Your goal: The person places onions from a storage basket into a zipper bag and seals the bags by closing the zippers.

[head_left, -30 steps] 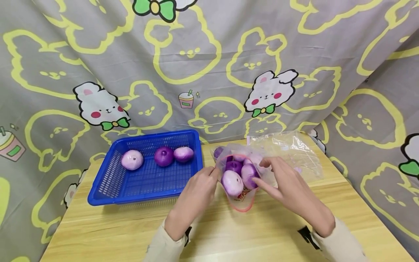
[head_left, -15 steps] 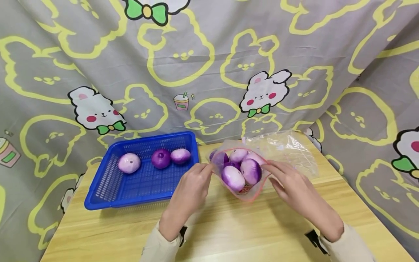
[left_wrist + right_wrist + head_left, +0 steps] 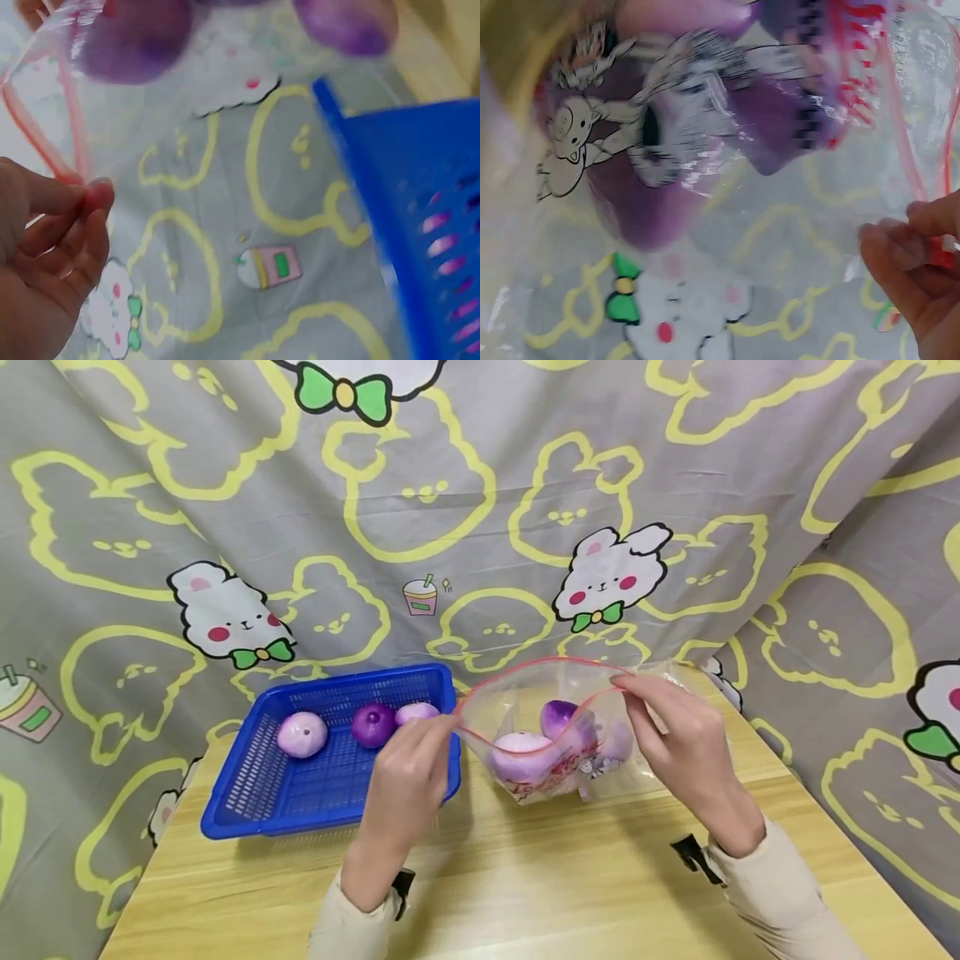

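Note:
In the head view, my left hand [image 3: 401, 789] pinches the left end of the red-rimmed mouth of a clear printed zip bag [image 3: 551, 785]. My right hand [image 3: 686, 735] pinches the opposite end, and the mouth gapes wide between them. Several purple onions [image 3: 558, 718] lie inside, seen partly through the plastic. The left wrist view has the thumb and fingers of the left hand [image 3: 49, 232] closed on the red rim, with blurred onions [image 3: 135, 45] above. In the right wrist view the right hand [image 3: 919, 266] pinches the red strip beside the cartoon print.
A blue plastic basket [image 3: 330, 821] stands left of the bag, holding a pale onion [image 3: 303, 735], a dark purple onion [image 3: 373, 725] and another partly behind my left hand. Clear plastic [image 3: 693, 681] lies at the back right. A patterned curtain [image 3: 465, 527] hangs behind the wooden table [image 3: 540, 885].
Both hands have moved apart and lifted the bag's rim, spreading its mouth wide. The onions have sunk lower in it. Earlier the right fingers touched an onion; now they pinch the rim.

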Motion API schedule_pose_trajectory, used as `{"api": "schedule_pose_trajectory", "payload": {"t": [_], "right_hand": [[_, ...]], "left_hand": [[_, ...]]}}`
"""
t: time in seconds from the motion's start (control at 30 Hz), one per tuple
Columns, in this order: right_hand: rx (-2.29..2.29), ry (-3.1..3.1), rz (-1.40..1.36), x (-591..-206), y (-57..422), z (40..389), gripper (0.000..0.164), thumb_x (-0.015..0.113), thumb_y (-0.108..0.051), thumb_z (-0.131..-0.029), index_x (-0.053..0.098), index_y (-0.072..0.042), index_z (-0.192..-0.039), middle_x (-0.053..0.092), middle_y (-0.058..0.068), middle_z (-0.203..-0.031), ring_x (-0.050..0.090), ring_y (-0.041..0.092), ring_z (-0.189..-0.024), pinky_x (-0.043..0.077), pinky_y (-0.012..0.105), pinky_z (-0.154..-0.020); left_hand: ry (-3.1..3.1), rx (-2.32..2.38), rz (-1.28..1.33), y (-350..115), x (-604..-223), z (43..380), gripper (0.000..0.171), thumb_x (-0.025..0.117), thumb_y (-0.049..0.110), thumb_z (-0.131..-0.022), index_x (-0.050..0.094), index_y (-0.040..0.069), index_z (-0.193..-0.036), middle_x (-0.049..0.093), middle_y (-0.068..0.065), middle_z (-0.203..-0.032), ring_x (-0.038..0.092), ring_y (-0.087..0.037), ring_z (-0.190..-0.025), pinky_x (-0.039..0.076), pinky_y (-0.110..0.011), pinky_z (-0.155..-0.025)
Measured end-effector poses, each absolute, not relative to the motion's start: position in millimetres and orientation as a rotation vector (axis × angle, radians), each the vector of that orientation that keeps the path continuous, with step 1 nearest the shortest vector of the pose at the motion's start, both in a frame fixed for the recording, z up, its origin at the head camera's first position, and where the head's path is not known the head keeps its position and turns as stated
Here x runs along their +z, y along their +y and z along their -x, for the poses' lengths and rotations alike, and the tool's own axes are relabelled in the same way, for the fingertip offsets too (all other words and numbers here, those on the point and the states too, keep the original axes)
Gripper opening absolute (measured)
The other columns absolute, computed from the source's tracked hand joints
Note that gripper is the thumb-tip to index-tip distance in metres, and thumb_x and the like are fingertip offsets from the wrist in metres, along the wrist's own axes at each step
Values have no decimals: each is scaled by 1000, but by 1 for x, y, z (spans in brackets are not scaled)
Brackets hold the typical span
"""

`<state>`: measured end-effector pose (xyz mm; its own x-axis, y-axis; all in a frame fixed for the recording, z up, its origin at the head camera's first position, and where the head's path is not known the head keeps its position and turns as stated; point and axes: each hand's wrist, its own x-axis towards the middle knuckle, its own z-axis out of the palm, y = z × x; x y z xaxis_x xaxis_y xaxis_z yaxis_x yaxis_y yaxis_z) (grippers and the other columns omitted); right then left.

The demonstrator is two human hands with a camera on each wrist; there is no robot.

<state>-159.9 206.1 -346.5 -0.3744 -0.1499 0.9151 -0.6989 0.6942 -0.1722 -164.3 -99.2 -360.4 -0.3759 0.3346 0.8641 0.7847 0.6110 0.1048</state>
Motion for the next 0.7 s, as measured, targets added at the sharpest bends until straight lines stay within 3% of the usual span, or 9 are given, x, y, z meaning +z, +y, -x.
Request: {"api": "schedule_pose_trajectory", "payload": {"t": [0.13,0.23,0.4,0.6,0.7], "right_hand": [[753,-1811,-683,-326,204,156,15,62,1,-89,74,3,-98,74,14,-91,69,29,-81,44,13,-92],[781,-1890,-747,-317,210,155,16,65,10,-85,74,1,-95,73,10,-88,66,20,-80,44,13,-86],[839,-2074,-801,-314,216,155,26,68,18,-80,70,-2,-96,71,0,-84,63,6,-77,45,13,-76],[1260,-2271,-638,-327,223,161,35,68,11,-87,51,-1,-115,74,8,-86,70,13,-72,50,17,-62],[1482,-2295,-539,-337,229,165,33,67,6,-90,55,-3,-121,75,12,-87,71,18,-72,53,22,-61]], "left_hand": [[-1888,-810,848,-114,-343,161,25,62,-6,-92,69,1,-115,72,-9,-99,64,-21,-81,53,-33,-74],[-1910,-893,802,-126,-334,159,31,67,-8,-88,69,3,-116,71,-6,-94,60,-16,-76,49,-27,-69],[-1992,-953,740,-138,-334,168,25,67,-6,-89,71,5,-111,68,-3,-86,57,-13,-74,46,-22,-66],[-2138,-916,689,-138,-350,181,19,68,-4,-90,71,5,-106,69,-3,-86,56,-15,-75,47,-29,-64],[-2205,-836,680,-137,-356,183,16,69,-2,-90,71,6,-103,71,-4,-88,56,-17,-77,49,-33,-64]]}}
